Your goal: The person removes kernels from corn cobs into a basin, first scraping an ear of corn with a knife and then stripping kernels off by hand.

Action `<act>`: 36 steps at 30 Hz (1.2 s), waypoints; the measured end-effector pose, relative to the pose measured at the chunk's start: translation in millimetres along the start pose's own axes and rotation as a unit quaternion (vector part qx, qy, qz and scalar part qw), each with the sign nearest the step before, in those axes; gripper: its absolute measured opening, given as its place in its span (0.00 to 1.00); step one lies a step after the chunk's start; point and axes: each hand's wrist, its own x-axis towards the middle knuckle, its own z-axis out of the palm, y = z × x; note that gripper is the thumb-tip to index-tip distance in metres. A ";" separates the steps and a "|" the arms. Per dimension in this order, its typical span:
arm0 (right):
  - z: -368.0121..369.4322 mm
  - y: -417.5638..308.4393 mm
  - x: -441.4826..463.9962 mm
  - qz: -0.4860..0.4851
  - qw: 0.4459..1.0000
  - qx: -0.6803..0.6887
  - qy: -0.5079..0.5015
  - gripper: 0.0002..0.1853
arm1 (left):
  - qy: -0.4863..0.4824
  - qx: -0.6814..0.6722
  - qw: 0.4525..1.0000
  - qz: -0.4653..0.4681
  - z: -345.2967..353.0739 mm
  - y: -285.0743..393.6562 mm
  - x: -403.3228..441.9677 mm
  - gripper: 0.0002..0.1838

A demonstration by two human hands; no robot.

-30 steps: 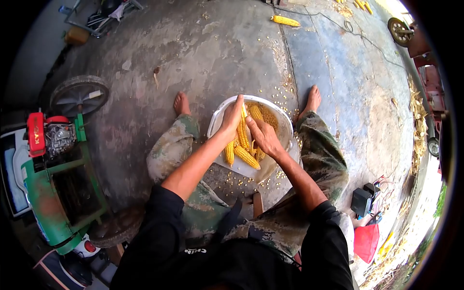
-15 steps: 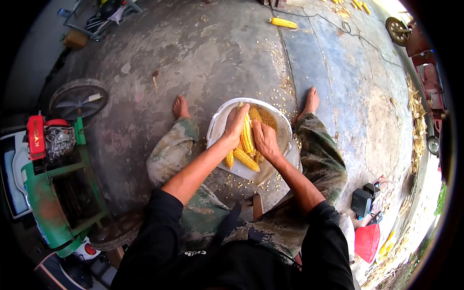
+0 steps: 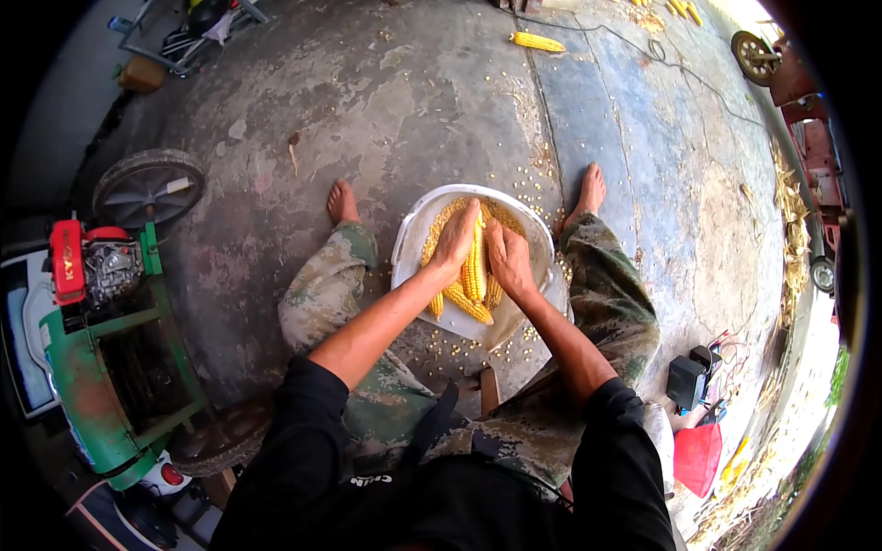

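Note:
Over a white tub (image 3: 402,241) between my feet, my left hand (image 3: 457,237) is closed round a yellow corn cob (image 3: 474,268), its thumb along the top end. My right hand (image 3: 511,261) has its fingers curled against the right side of the same cob, near its upper half. Beneath both hands, another corn cob (image 3: 470,304) lies slanted in the tub, with more cobs beside it. Loose kernels (image 3: 431,241) line the tub's far part. My palms hide some of the held cob.
Kernels (image 3: 450,349) lie scattered on the concrete around the tub. A green machine with a red engine (image 3: 69,262) stands at left. A lone corn cob (image 3: 537,42) and a dark cable (image 3: 657,55) lie farther off. A black box (image 3: 686,384) and red object (image 3: 696,459) sit at right.
My right hand has shifted slightly right and down, its fingers now more curled. The held cob stands more upright, and more loose kernels show left of my left hand.

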 end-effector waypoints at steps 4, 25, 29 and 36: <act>-4.8 -10.7 2.6 0.022 1.000 -0.019 -0.011 0.30 | 0.002 0.043 0.998 0.054 4.0 5.8 -6.9 0.37; -4.5 -7.2 0.6 -0.033 0.999 0.011 -0.015 0.28 | -0.041 0.068 0.995 0.062 0.9 4.9 -12.2 0.31; -1.5 4.9 2.0 -0.062 0.998 -0.027 -0.008 0.24 | -0.026 0.082 0.995 0.043 0.6 9.2 -13.8 0.31; -6.1 -7.8 3.4 0.036 0.997 0.063 -0.010 0.19 | 0.010 0.085 0.996 0.013 -12.3 -2.5 -0.2 0.31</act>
